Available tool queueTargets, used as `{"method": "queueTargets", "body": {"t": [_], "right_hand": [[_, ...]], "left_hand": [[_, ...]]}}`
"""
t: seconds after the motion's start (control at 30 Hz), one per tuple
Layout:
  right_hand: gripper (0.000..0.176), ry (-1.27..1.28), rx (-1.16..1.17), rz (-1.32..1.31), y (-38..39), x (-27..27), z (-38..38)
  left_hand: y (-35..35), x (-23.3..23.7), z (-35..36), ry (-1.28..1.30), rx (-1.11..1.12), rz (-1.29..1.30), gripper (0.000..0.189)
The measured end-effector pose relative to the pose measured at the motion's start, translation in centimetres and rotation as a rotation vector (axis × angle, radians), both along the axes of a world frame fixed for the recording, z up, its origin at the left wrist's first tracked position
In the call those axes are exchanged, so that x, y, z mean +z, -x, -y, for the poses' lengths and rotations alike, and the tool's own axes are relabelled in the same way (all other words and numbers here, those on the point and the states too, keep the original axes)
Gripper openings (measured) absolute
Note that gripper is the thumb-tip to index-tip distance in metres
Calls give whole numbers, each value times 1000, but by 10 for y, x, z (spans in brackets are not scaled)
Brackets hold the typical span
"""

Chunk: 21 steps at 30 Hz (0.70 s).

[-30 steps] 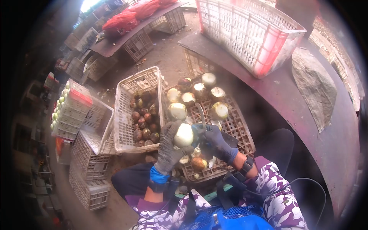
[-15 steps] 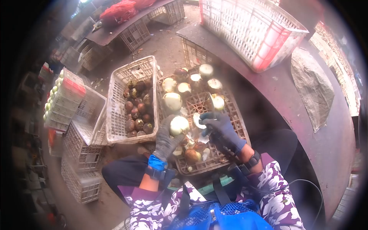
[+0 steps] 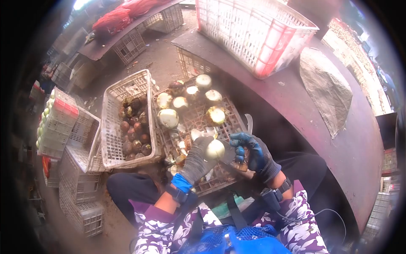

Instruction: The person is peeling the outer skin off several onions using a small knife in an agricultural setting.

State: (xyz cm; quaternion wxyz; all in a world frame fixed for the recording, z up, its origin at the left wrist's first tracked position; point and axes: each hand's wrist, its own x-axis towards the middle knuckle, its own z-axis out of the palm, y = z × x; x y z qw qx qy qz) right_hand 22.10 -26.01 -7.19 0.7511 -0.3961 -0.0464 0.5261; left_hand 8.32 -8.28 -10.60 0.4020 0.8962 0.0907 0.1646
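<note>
My left hand (image 3: 195,157), in a grey knit glove with blue wrapping at the wrist, grips a pale round peeled vegetable (image 3: 215,150) over the slatted crate. My right hand (image 3: 254,155), in a blue-grey glove, is curled around what looks like a knife (image 3: 239,166). Its brownish handle shows below the fingers, and a dull flat blade seems to lie beside the vegetable, though blur hides its outline. Beyond my hands, several pale rounds, one a whitish round (image 3: 168,118), rest on the upturned crate (image 3: 198,125) among peel scraps.
Left of the crate stands a white basket (image 3: 108,122) of dark reddish-brown rounds (image 3: 134,133). Stacked crates (image 3: 80,186) stand farther left. On the right, a curved dark tabletop (image 3: 292,99) carries a large red-and-white crate (image 3: 253,38) and a grey sheet (image 3: 325,89).
The view has shifted, so the surroundings appear farther left. My left hand has carried the vegetable toward my right hand. My right hand has drawn back toward my body and turned.
</note>
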Motion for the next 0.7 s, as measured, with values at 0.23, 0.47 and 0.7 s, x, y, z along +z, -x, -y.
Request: {"method": "queueTargets", "body": {"t": [0.23, 0.47, 0.7], "right_hand": [[24, 228, 189, 213, 25, 12, 11], [20, 513, 383, 317, 44, -23, -7], [21, 530, 316, 292, 57, -49, -13]], "left_hand": [[-8, -26, 1, 49, 44, -152, 72], [-4, -16, 6, 59, 125, -184, 81], [0, -28, 8, -44, 136, -139, 79]]}}
